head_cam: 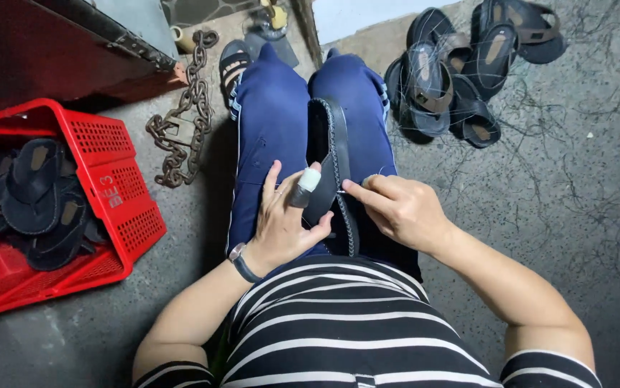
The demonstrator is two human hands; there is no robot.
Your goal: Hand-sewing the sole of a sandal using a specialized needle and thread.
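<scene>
Black stitched-edge leather sandal sole [329, 154] on lap, long axis near-to-far; left hand [285, 215] clasps near end, right hand [396, 208] pinched at right edge, contents indiscernible.

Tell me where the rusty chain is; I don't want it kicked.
In the head view, the chain lies on the floor at upper left, between the red basket and the person's blue-trousered leg, just below the dark cabinet.

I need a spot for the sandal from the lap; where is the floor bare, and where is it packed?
Bare floor lies right of the right hand, below the sandal pile, though littered with loose threads. A smaller patch lies between the red basket and the left hand, below the chain. The basket is packed.
</scene>
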